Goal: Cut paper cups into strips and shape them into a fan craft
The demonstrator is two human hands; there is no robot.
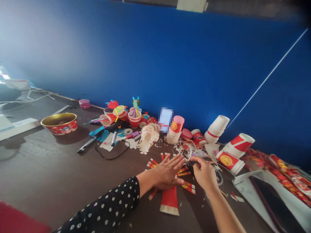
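Observation:
My left hand [166,174] lies flat with its fingers stretched out, pressing on a red paper cup [169,199] cut into strips that fan out on the table. One wide red strip with a pale end points toward me. The middle of the cup is hidden under the palm. Just right of it, my right hand [205,173] is closed, with its index finger reaching toward the left fingertips. A small dark thing shows at its fingers, too little of it to name. Thin white curled strips [186,149] lie just beyond both hands.
A gold-lined bowl [59,124] stands at left. Decorated paper cups [134,118], markers [114,138] and a ruffled white paper piece [148,136] lie behind. Stacked cups [216,129] stand at right, near a dark phone [274,204]. A blue partition [155,58] closes the back.

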